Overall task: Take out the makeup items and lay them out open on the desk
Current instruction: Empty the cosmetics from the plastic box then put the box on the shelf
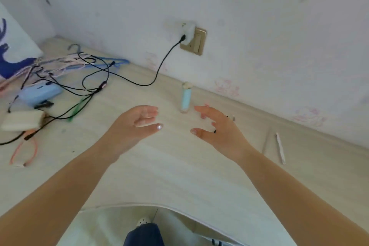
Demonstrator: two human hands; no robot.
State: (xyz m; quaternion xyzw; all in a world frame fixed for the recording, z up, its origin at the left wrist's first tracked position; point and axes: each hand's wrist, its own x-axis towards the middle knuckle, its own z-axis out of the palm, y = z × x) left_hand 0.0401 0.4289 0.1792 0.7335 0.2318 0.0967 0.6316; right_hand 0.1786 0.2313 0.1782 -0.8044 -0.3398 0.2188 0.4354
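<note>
Both hands empty over desk, blue tube standing just beyond them.

Nearest: desk [171, 175] front edge w/ pale wood top, forearms reaching in from both sides. L hand [135, 126] and R hand [217, 128] hover palms facing each other, fingers loosely spread, gripping nothing, gap between them. Just past the gap, closer to R fingertips, a light-blue tube [186, 98] w/ pale cap stands upright near the wall, untouched. Right of R hand a thin white stick [280, 148] lies flat on desk; small dark items partly hidden behind R hand, can't ID. Far left: tangle of black cables [95, 78], blue case [41, 94], hangers [83, 62]. Back wall: socket [193, 42] w/ charger plugged in.
</note>
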